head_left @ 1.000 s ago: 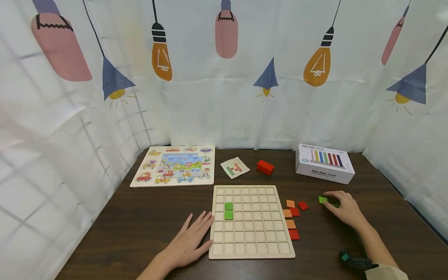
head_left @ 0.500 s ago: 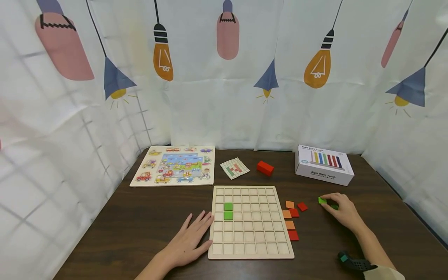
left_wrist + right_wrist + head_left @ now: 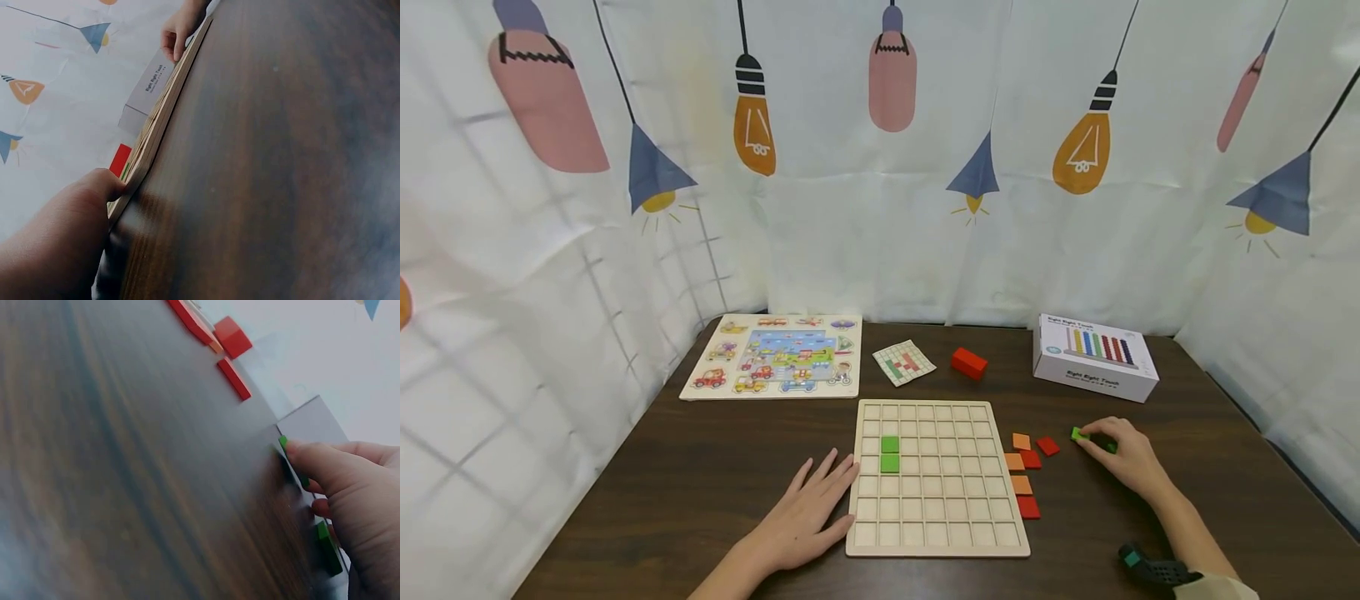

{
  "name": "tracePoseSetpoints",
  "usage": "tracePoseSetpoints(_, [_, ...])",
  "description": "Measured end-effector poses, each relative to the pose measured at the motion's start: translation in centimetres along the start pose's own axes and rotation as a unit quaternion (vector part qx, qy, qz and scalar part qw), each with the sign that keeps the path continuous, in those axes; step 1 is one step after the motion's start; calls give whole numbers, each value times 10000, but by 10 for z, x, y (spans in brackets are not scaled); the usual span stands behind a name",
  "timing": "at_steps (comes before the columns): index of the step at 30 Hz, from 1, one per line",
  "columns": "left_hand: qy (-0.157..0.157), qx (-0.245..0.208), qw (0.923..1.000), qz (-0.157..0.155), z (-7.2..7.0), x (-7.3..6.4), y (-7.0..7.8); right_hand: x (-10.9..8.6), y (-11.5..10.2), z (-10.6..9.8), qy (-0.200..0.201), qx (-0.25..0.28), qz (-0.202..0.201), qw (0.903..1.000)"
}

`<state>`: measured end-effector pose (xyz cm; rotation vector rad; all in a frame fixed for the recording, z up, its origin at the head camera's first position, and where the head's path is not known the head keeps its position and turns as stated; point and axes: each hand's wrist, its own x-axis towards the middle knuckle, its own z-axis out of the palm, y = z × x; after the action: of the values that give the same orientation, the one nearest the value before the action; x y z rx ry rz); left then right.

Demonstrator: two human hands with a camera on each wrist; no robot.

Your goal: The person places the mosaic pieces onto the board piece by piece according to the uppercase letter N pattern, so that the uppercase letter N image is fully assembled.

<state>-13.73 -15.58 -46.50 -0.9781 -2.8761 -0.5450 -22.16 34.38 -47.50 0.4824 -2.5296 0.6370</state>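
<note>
My right hand [image 3: 1127, 458] pinches a small green square tile [image 3: 1078, 434] between thumb and fingertips, right of the grid board. The right wrist view shows this tile [image 3: 284, 442] tilted up, low over the table, and a second green tile [image 3: 328, 547] beneath the hand. My left hand [image 3: 805, 512] lies flat with spread fingers, its fingertips and thumb at the left edge of the pale wooden grid board [image 3: 955, 508]. Two green tiles, an upper one [image 3: 890, 444] and a lower one [image 3: 890, 463], sit in adjoining cells of one column.
Orange tiles [image 3: 1021, 442] and red tiles [image 3: 1048, 446] lie along the board's right side. Behind the board are a pattern card [image 3: 904, 362] and a red block [image 3: 969, 363]. A picture puzzle [image 3: 771, 354] lies back left; a white box [image 3: 1093, 357] stands back right.
My right hand has shifted slightly left and nearer, bringing the pinched green tile with it. The left hand stays at the board's edge, and the head view has tilted a little.
</note>
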Motion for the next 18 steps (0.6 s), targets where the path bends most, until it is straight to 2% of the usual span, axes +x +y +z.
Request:
tracePoseSetpoints(8, [3, 71, 10000, -63, 2, 0, 0, 6, -11, 6, 56, 165, -159, 9997])
tracePoseSetpoints(18, [-13, 11, 10000, -97, 3, 2, 1, 20, -38, 9, 21, 760, -145, 9970])
